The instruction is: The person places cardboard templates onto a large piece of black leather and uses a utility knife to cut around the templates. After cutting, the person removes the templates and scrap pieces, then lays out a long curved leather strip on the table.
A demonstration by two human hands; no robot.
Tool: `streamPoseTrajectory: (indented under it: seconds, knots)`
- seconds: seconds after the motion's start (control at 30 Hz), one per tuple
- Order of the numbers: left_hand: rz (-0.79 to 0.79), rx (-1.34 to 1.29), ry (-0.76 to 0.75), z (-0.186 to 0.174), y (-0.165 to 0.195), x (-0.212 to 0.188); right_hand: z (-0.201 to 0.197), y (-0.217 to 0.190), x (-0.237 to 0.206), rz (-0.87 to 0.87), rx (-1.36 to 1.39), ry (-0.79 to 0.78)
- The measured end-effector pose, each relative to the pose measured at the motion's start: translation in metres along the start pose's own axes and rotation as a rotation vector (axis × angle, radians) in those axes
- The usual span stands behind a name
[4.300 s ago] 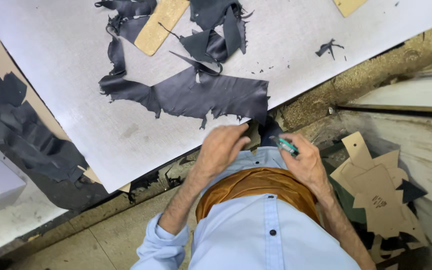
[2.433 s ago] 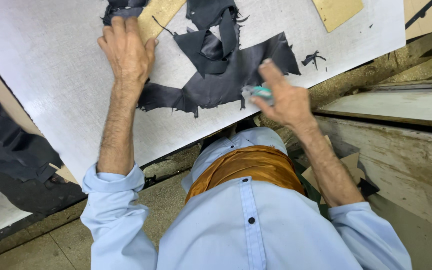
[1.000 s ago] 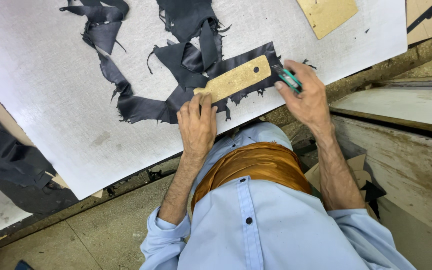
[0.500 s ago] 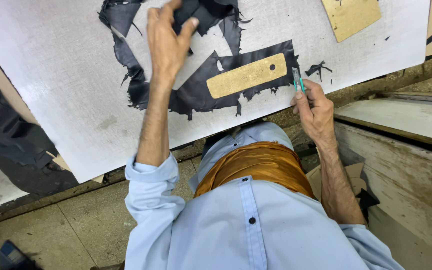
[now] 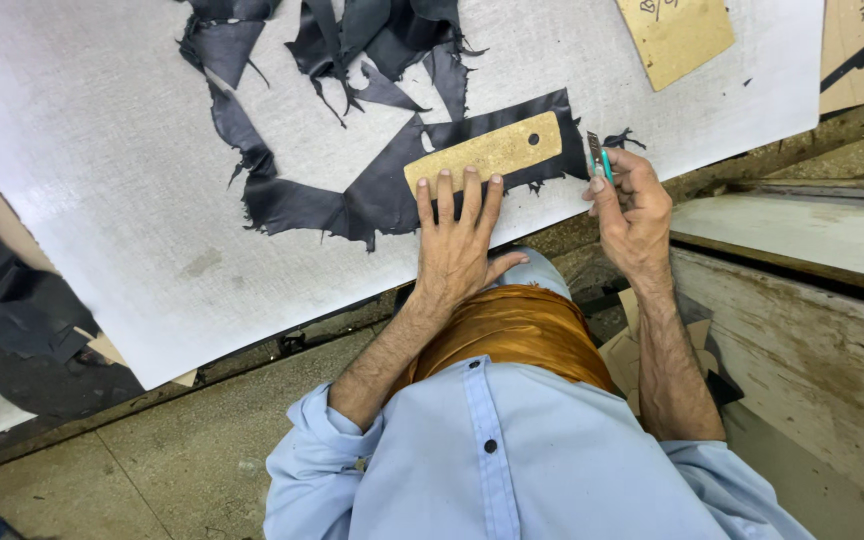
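White cutting board (image 5: pixel 102 200): our left hand (image 5: pixel 457 245) has come back, spread flat pressing the tan template (image 5: pixel 484 153) onto dark leather (image 5: pixel 352 195); right hand (image 5: pixel 632 205) pinches the knife (image 5: pixel 597 155) beside it.

Bench (image 5: pixel 102 200) top off-white, faint woven texture, a few grey smudges toward its near edge. Leather piece (image 5: pixel 382 190) dark navy, almost black, matte; same colour on the scraps (image 5: pixel 372 40) at the far edge. Template (image 5: pixel 487 155) tan-yellow, speckled, one dark hole near its right end. Knife (image 5: pixel 597 160) teal handle, grey blade. Second card (image 5: pixel 677 35) at far right corner plain tan with dark markings. Shirt (image 5: pixel 512 470) pale blue, dark buttons. Apron (image 5: pixel 512 330) orange-brown, shiny. Floor (image 5: pixel 152 450) grey-beige.
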State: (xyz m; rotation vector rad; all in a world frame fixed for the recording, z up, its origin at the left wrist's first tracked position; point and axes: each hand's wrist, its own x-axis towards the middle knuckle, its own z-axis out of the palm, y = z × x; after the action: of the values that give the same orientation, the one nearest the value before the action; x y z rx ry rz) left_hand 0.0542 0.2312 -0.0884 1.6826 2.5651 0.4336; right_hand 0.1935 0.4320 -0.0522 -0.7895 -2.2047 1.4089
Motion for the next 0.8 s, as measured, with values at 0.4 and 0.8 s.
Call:
streamPoseTrajectory:
  seconds: [0.4, 0.8]
  knots:
    - [-0.027, -0.001, -0.009, 0.007, 0.008, 0.005, 0.007, -0.005, 0.028, -0.354, -0.235, -0.098]
    - [-0.066, 0.054, -0.093, 0.028, 0.012, 0.004, 0.112, -0.025, 0.104, -0.981, -0.651, -0.389]
